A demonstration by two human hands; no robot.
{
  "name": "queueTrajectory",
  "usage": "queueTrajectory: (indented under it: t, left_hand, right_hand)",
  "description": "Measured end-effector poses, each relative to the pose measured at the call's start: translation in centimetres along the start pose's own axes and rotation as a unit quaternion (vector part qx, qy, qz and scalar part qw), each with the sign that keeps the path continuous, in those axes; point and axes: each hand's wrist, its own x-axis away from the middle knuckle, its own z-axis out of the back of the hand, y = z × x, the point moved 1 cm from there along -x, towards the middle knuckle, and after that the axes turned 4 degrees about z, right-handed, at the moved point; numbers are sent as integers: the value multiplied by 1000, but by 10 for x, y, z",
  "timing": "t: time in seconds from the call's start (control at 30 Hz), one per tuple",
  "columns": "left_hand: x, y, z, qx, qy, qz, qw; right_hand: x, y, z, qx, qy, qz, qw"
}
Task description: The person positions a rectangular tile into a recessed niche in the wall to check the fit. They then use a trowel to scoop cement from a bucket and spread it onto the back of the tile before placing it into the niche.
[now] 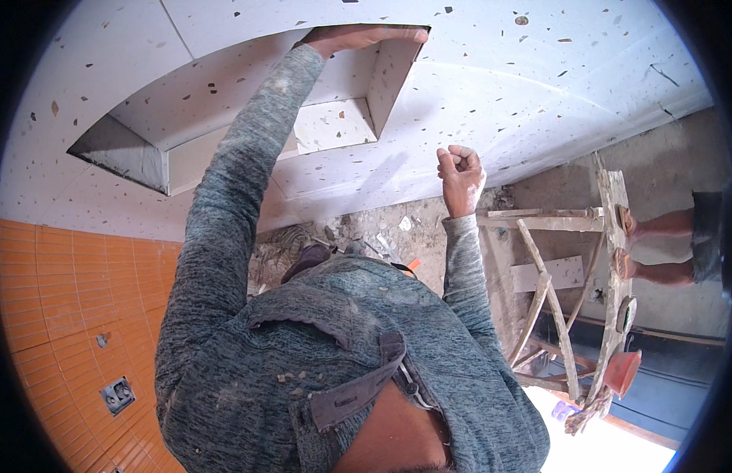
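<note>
A long recessed niche point(247, 118) is set in a white speckled tiled wall point(492, 87). My left hand point(358, 35) reaches to the niche's upper right corner and lies stretched along its top edge; part of the hand is hidden inside. The left sleeve is dusty and crosses in front of the opening. My right hand point(462, 180) is raised below and to the right of the niche, apart from the wall. Its fingers are curled closed, and whether a small thing sits in them cannot be made out.
Orange tiles point(90, 292) with a socket box point(117, 394) cover the left wall. Rubble point(374, 229) lies on the floor below me. At right stands a rough wooden trestle point(614, 260), with a red bucket point(622, 374) by it and another person's bare legs point(665, 272) on it.
</note>
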Motion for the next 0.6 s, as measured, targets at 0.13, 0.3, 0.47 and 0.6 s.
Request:
queueTrajectory:
  t: [0.13,0.3,0.47,0.6]
  left_hand:
    - [-2,-3,2,5,-4,2,1000]
    - [-4,-5,4,10,-3,4,1000]
    - [-2,-8,7,12,6,3,1000]
    - [1,-12,6,14,10,-3,1000]
  right_hand:
    - [4,4,-1,11,3,8,1000]
    - [7,5,-4,0,2,3,1000]
    - [8,2,-7,12,1,6,1000]
    - [10,2,-11,6,-1,-6,1000]
